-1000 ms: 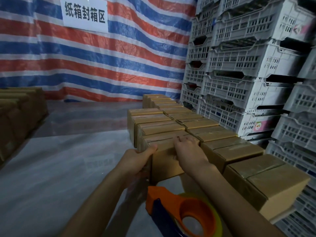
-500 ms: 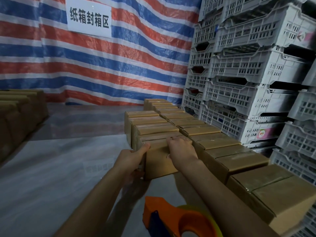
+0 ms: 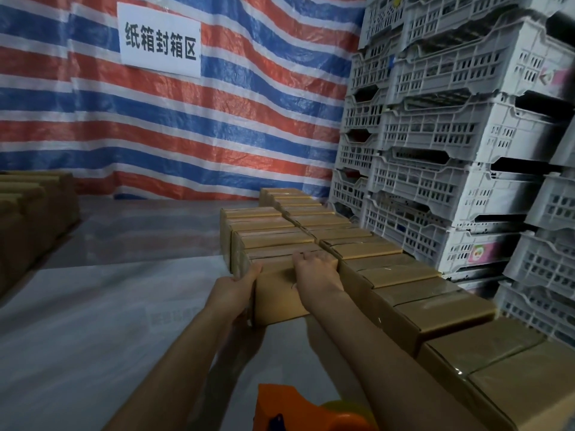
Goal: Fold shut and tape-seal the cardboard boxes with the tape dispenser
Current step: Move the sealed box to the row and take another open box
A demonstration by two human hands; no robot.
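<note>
With the left hand point(image 3: 239, 287) clasping the box point(image 3: 280, 301) and the right hand point(image 3: 314, 269) hooked over its top (tape dispenser point(image 3: 289, 409) idle nearby), I'd slide it squarely against the row point(image 3: 273, 241).

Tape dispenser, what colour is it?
Tape dispenser: orange with a dark blue part, head view.

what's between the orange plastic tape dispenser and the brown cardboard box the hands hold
Only bare grey floor sheeting, in the head view, from orange tape dispenser to brown cardboard box.
</note>
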